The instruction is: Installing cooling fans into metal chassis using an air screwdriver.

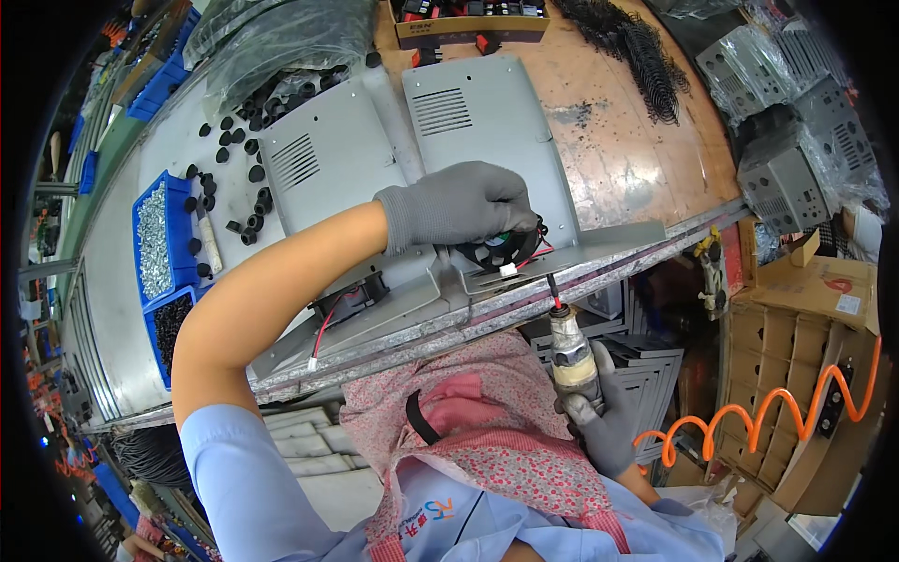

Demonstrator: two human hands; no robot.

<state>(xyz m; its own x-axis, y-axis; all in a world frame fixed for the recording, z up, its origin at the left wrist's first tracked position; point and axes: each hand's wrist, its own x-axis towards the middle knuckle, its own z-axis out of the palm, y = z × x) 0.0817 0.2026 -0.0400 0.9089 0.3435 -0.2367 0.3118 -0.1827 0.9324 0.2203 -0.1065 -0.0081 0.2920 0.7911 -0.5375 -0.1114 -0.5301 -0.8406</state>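
Left hand (464, 201): gloved, fingers closed down over a small black cooling fan (501, 248), pressing it onto the near edge of the right-hand grey vented panel (487, 140).
Right hand (604, 421): gloved, fingers wrapped tight around a pneumatic screwdriver (573, 361), bit pointing up toward the fan, tip just below the surface (618, 159) edge, apart from the panel.
Fan wires: red and black lead with white plug (508, 270) lying beside the fan, right in the bit's line; likely to be pinched or nicked if driven past.
Slip risk: fan held by fingertips only; torque from the driver may well twist it off its holes.
Finger risk: left fingers close over the fan body, near where the bit lands; a skidding bit could catch the glove.
Air hose (749, 421): orange coil hanging at the right, apt to tug the driver off line.
Second fan (348, 298): on the left-hand vented panel (323, 169), lead dangling over the edge, easy to snag with the forearm.
Loose parts: black rubber grommets (239, 183) and blue bin of screws (154, 239) well apart at left.
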